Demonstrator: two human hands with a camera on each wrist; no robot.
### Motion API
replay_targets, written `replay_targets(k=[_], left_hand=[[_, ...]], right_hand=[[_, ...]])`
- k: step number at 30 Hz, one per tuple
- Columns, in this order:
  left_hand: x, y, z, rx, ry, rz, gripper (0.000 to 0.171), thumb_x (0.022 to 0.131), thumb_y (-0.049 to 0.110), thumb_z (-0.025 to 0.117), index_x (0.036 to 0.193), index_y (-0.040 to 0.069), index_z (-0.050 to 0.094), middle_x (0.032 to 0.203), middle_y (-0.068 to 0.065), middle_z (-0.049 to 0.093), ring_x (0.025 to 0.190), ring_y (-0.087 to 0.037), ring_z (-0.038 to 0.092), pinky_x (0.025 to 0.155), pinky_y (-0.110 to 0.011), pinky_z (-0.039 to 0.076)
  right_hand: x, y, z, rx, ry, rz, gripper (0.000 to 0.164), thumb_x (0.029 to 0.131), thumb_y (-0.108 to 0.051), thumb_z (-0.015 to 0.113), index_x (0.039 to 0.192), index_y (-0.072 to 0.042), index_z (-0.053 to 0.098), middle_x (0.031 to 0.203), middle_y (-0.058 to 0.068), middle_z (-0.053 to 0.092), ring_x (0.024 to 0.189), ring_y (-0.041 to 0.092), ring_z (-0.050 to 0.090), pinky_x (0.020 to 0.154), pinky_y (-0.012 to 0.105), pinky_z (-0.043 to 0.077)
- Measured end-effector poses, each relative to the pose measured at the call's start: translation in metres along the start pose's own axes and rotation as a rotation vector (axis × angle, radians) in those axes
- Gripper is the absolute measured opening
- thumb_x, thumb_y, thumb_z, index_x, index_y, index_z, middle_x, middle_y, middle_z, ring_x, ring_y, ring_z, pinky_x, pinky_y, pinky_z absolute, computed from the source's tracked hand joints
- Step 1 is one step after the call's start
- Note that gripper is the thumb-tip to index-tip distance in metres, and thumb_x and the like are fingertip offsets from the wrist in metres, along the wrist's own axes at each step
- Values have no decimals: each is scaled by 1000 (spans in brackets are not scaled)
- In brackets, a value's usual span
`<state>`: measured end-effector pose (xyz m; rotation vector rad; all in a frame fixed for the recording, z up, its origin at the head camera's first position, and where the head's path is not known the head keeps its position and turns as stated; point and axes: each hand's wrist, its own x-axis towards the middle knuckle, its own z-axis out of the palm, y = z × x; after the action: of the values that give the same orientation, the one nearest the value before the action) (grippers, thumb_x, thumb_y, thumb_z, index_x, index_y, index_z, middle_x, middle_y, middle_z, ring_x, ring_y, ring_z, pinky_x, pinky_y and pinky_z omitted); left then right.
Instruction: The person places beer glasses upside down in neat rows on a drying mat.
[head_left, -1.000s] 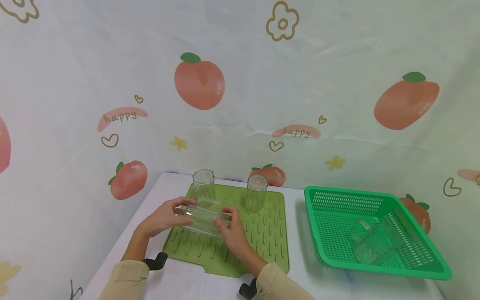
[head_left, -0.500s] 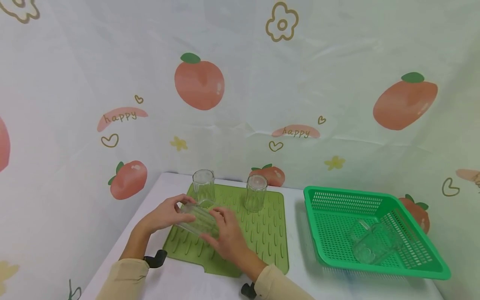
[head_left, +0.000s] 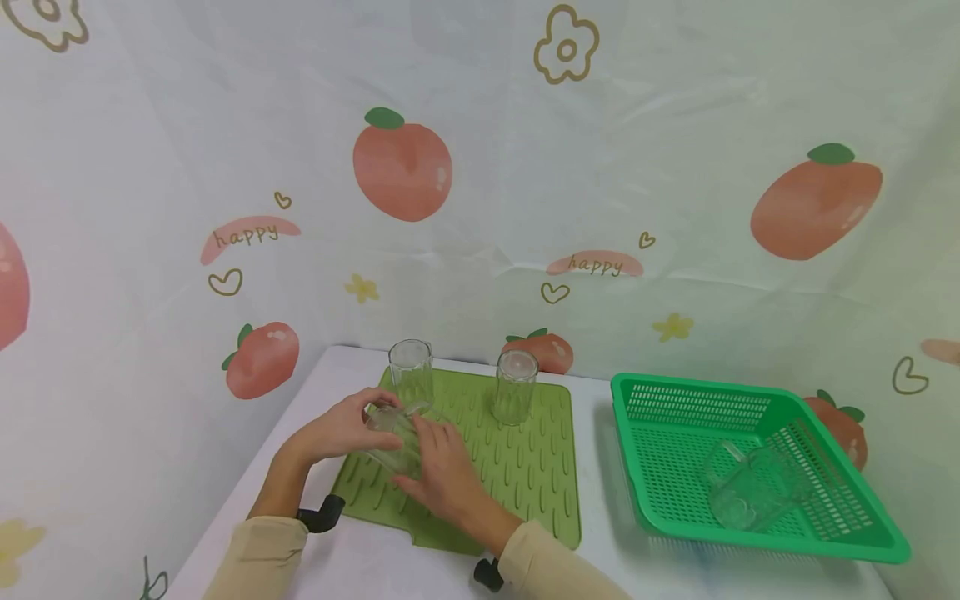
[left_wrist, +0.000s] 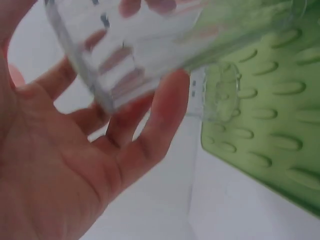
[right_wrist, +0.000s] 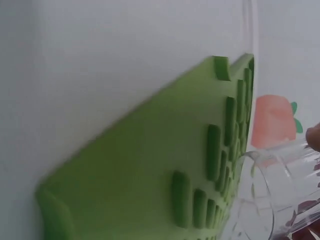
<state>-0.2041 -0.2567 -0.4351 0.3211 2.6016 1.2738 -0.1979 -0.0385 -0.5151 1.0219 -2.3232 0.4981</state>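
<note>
A clear glass mug (head_left: 405, 442) is held tilted above the green drying mat (head_left: 525, 475), its left end raised. My left hand (head_left: 341, 429) grips that end, and in the left wrist view the thumb and fingers lie around the glass wall. At the lower end my right hand (head_left: 450, 475) holds the mug between thumb and fingers, hiding part of it. Only fingertips show beside the mug (right_wrist: 292, 172) in the right wrist view. Two more clear glass vessels stand on the mat: one at the back left (head_left: 411, 379), another at the back right (head_left: 514, 392).
To the right is a green plastic basket (head_left: 637, 483), with a clear glass mug (head_left: 750, 496) lying on its side in it. A white table (head_left: 596, 500) lies under everything, and a printed cloth (head_left: 480, 208) hangs behind it.
From roughly level, the held mug has tilted so its right end points down towards me. My right hand has shifted left along it, fingers now over its side.
</note>
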Motion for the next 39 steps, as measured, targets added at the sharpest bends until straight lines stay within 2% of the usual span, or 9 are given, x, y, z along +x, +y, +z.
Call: replay_targets(k=[4,8,14,17,20,27,32,34,39], left_hand=[[-1,-10,-7,-12,-27,22,57,84,37,83,134,25,61,139,-7,59,112,-26,57,85,-38,51],[-3,-19,-17,-12,-34,49,53,91,36,76,139,22,59,141,-9,61,121,-28,59,91,-40,52],[-1,-27,-26,2,31,-53,53,98,42,67,142,14,57,138,-14,62,122,-30,63,94,-44,56],[2,-34,-26,-45,74,-81,52,101,41,62,143,11,55,140,-18,61,126,-33,62,98,-46,57],[6,-43,-24,-81,131,-90,52,103,39,59,144,7,54,143,-21,59,130,-37,59,102,-49,55],[17,-62,-20,-9,280,-159,49,105,34,56,143,2,54,143,-23,58,134,-44,54,103,-55,51],[24,-74,-16,-18,313,-174,46,106,28,56,141,-1,55,142,-25,59,136,-46,51,106,-58,48],[26,-77,-14,-14,306,-176,46,106,27,56,141,-1,55,144,-26,57,139,-48,48,109,-61,45],[29,-84,-9,59,288,-210,45,105,28,56,142,3,56,153,-27,48,147,-51,36,115,-67,36]], right_hand=[[2,2,-2,20,-11,19,93,78,-51,85,146,-2,45,125,4,65,116,19,61,100,32,53],[1,2,-3,113,-54,72,88,80,-45,84,146,-3,43,127,7,64,120,22,61,98,35,56],[2,3,-1,304,-79,175,82,81,-37,86,143,-3,45,130,10,62,119,21,60,96,34,57],[3,4,1,370,-69,223,79,82,-36,86,141,-2,46,129,10,61,115,20,61,94,33,57],[3,3,3,418,-95,283,79,84,-38,84,143,-3,44,131,9,60,116,20,61,95,33,57],[8,4,9,581,-175,423,78,87,-37,82,146,-7,41,134,7,57,119,19,60,97,33,56],[12,5,15,648,-206,476,78,86,-34,83,146,-10,41,137,6,56,123,21,61,100,33,56],[14,5,17,673,-213,483,78,86,-32,84,147,-10,41,138,5,56,124,21,61,101,32,56],[18,2,23,700,-234,466,78,85,-32,84,147,-11,41,136,4,56,122,19,61,99,28,56]])
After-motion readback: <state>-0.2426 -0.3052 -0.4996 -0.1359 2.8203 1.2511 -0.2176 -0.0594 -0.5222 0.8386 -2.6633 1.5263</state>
